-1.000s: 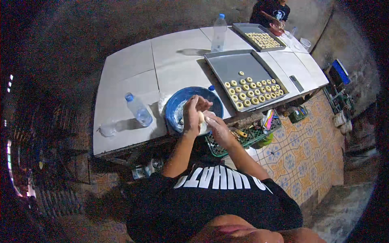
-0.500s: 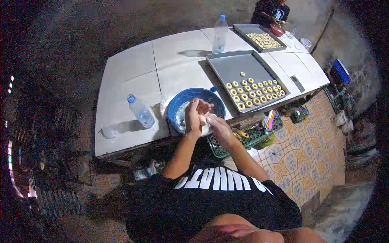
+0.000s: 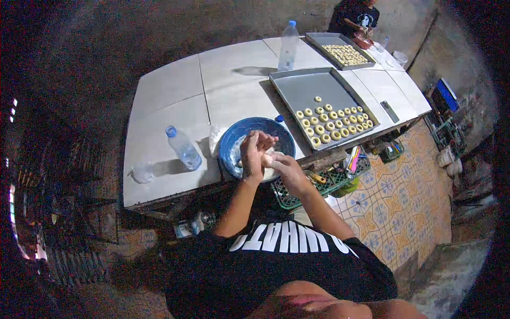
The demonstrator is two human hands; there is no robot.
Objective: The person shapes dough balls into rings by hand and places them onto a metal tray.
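Observation:
Above a blue basin (image 3: pixel 234 130) with white flour inside, my two hands meet around a small pale piece of dough (image 3: pixel 267 158). My left hand (image 3: pixel 254 154) is held palm up with its fingers stretched out, and the dough lies against its palm side. The fingers of my right hand (image 3: pixel 287 169) close on the dough from the right and partly hide it. To the right of the basin, a grey metal tray (image 3: pixel 303 82) holds rows of small ring-shaped dough pieces (image 3: pixel 334 125), each with a dent in the middle.
Plastic bottles (image 3: pixel 184 149) (image 3: pixel 288 48) stand on the white tiled table (image 3: pixel 170 90). A blue cap (image 3: pixel 279 118) lies beside the basin. Farther off, a person (image 3: pixel 355 21) works at a red bowl (image 3: pixel 363 42) near a second filled tray (image 3: pixel 345 54). A green crate (image 3: pixel 287 195) sits below the table edge.
My right fingers have shifted slightly left and now cover more of the dough. The far person's hands have moved over the red bowl. The trays and bottles stay put.

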